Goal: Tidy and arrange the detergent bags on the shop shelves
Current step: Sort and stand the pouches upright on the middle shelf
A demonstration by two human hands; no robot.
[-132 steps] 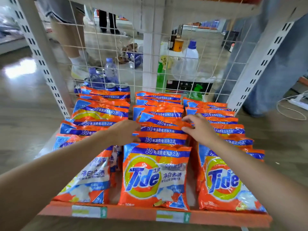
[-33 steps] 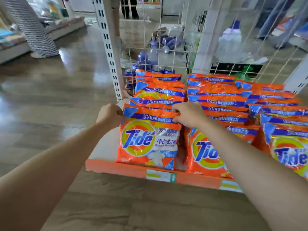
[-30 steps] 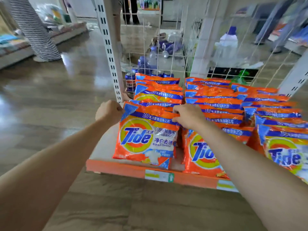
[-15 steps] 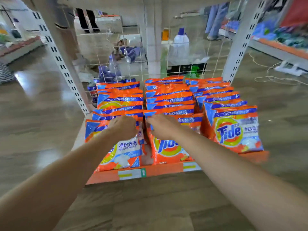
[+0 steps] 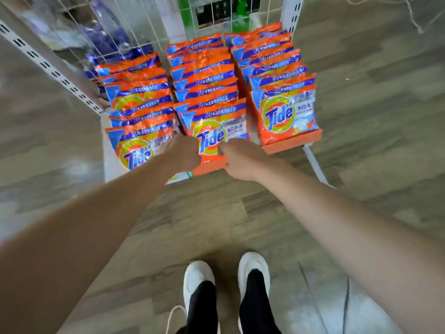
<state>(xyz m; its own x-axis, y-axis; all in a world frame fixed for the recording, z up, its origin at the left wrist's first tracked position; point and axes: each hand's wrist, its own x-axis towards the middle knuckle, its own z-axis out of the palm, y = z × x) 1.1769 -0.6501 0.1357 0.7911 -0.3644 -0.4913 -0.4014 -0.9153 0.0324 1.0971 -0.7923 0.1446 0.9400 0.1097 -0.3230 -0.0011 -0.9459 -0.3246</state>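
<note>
Three rows of orange and blue Tide detergent bags stand overlapping on a low shelf with an orange front edge (image 5: 292,145). My left hand (image 5: 184,153) is curled at the left edge of the front middle bag (image 5: 218,131), between it and the front left bag (image 5: 134,150). My right hand (image 5: 240,158) is curled at that middle bag's lower right corner, with the thumb on the bag. The fingertips of both hands are hidden. The front right bag (image 5: 286,116) stands untouched.
A white wire grid (image 5: 212,10) backs the shelf, with blurred bottles behind it. Slotted white uprights stand at the left (image 5: 55,71) and right (image 5: 291,13). Wooden floor surrounds the shelf. My white shoes (image 5: 199,280) stand just in front of it. A cord (image 5: 414,13) lies at the top right.
The view has risen and tilted down, bringing my shoes into sight. Both hands have dropped from the bags' top edges to the lower half of the front middle bag.
</note>
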